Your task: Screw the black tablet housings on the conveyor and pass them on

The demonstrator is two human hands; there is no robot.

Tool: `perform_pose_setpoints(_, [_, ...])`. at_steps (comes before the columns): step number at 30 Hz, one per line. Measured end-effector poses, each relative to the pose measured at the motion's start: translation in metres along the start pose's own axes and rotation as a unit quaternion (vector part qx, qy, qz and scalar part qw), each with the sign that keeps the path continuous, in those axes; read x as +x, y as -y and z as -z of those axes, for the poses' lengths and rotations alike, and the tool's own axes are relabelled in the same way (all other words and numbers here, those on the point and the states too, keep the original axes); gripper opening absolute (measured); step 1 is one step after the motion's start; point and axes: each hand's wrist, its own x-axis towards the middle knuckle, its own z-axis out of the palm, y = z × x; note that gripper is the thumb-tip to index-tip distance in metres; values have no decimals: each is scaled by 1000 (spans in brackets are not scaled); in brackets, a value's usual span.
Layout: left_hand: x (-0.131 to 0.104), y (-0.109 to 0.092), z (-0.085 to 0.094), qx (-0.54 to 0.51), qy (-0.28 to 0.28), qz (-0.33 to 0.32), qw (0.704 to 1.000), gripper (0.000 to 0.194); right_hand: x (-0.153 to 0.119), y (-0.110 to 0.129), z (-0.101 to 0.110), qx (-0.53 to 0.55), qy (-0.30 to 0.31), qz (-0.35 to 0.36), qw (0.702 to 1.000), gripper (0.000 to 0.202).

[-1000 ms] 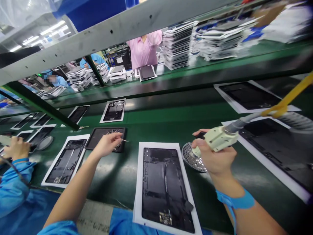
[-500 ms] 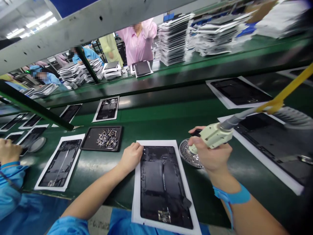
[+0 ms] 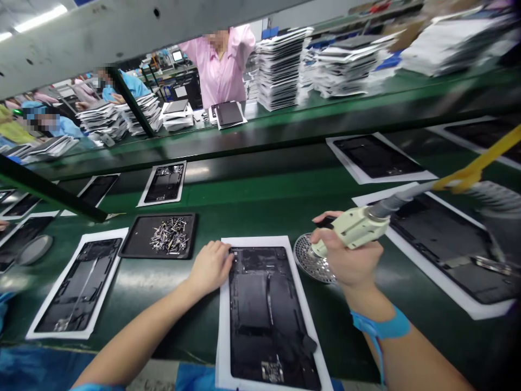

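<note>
A black tablet housing (image 3: 254, 304) lies on a white sheet (image 3: 223, 347) in front of me. At its upper left corner is my left hand (image 3: 211, 266), the fingers curled and closed on the edge. My right hand (image 3: 354, 260) is wrapped around a pale green electric screwdriver (image 3: 354, 231), its tip pointing down into a round perforated metal dish (image 3: 305, 255) to the right of the housing. The fingers hide the tip. A dark tray (image 3: 136, 239) of small metal parts (image 3: 169, 234) sits beyond my left hand.
Other tablet housings on white sheets lie to the left (image 3: 83, 288), right (image 3: 439, 233) and further back (image 3: 165, 182). A yellow strap (image 3: 484, 163) and coiled cable hang at right. Paper stacks (image 3: 283, 70) stand on the shelf, with a person in pink (image 3: 222, 76) behind.
The camera view has turned a little, so most things sit further left. The neighbour's arm at left has mostly gone out of view. My hands stay by the housing and the dish.
</note>
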Motion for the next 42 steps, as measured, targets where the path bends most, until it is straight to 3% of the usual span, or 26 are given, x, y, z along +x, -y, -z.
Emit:
perform_pose_setpoints(6, [27, 22, -4, -117, 9, 43, 992, 19, 4, -12, -2, 43, -18, -21, 999, 27])
perform_pose_setpoints(13, [24, 22, -9, -114, -2, 28, 993, 19, 8, -16, -8, 28, -21, 16, 999, 32])
perform_pose_setpoints(32, [25, 24, -10, -118, 0, 20, 993, 22, 8, -30, -9, 22, -17, 10, 1000, 32])
perform_pose_setpoints(42, [26, 26, -12, -104, 2, 10, 994, 23, 9, -19, -10, 26, -39, 14, 999, 29])
